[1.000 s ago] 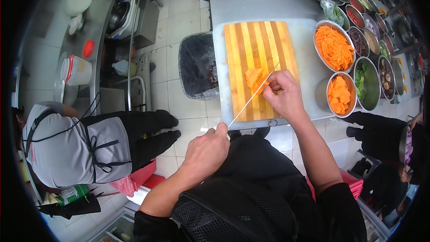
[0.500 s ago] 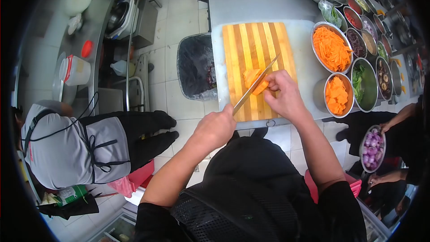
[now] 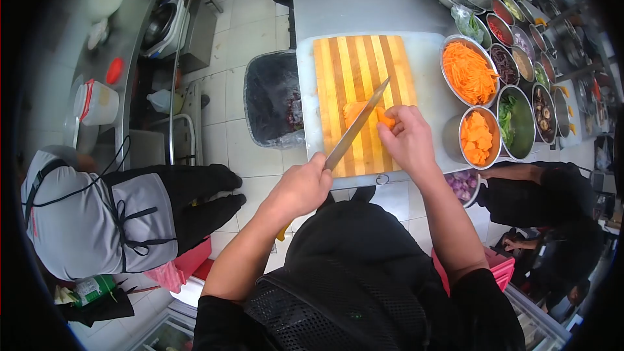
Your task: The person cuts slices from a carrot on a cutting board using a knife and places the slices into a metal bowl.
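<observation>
My left hand point(image 3: 304, 185) is wrapped around the handle of a kitchen knife point(image 3: 356, 127). The blade points up and away across a striped wooden cutting board point(image 3: 328, 84). Between the fingertips of my right hand point(image 3: 411, 138) is a piece of carrot point(image 3: 385, 117), just right of the blade. Carrot slices point(image 3: 353, 112) lie on the board along the blade's left side, partly covered by it. Right of the board stand a metal bowl of carrot slices point(image 3: 476, 138) and a larger bowl of shredded carrot point(image 3: 467, 73).
Several metal bowls of vegetables, including greens point(image 3: 507, 120) and mushrooms point(image 3: 543, 112), crowd the right side. A lined black bin point(image 3: 270, 101) stands left of the table. One person in an apron point(image 3: 107, 221) is at left; another at right holds a bowl of purple onions point(image 3: 463, 185).
The knife has shifted left, away from the carrot piece in my right hand. At right, the person with the onion bowl has come closer to the table.
</observation>
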`<state>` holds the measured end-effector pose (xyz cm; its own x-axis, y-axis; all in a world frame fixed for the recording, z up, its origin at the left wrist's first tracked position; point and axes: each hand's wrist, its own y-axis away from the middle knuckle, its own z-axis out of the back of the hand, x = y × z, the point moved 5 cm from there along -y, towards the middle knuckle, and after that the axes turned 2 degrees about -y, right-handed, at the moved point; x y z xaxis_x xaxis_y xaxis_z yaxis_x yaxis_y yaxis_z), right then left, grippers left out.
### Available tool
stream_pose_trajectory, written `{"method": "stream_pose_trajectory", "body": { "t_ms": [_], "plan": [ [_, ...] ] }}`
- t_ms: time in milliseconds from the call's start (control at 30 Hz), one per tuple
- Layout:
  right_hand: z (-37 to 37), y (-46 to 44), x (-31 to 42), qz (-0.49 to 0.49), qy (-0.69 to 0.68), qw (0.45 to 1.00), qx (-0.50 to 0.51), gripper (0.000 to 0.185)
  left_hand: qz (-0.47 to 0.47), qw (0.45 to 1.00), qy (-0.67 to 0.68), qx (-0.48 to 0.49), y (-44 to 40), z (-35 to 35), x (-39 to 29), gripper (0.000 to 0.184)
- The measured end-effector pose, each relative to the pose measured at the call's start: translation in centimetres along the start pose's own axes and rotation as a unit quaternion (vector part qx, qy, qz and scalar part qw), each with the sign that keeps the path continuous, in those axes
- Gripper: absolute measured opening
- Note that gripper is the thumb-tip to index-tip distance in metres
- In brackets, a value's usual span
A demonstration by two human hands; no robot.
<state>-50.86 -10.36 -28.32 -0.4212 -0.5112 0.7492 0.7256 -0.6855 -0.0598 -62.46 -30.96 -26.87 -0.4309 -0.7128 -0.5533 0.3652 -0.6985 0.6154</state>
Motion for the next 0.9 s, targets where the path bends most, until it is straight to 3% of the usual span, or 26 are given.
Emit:
{"method": "stream_pose_trajectory", "body": {
  "t_ms": [100,200,500,900],
  "plan": [
    [-0.5,0.0,-0.3,-0.076,-0.116,0.990,0.041,0.023,-0.006,0.999,-0.031,-0.030,0.8,-0.2,-1.0,0.027],
    [-0.6,0.2,-0.6,-0.061,-0.141,0.986,0.064,0.024,-0.019,0.998,-0.039,-0.054,1.0,-0.6,-1.3,0.024],
    [-0.5,0.7,0.3,0.070,-0.135,0.988,0.035,0.017,-0.052,0.993,-0.069,-0.087,1.5,-1.4,-1.6,0.016],
    [-1.0,0.1,1.0,0.085,-0.090,0.992,0.020,0.014,-0.051,0.993,-0.084,-0.073,5.1,-0.2,-1.6,0.017]
  ]
}}
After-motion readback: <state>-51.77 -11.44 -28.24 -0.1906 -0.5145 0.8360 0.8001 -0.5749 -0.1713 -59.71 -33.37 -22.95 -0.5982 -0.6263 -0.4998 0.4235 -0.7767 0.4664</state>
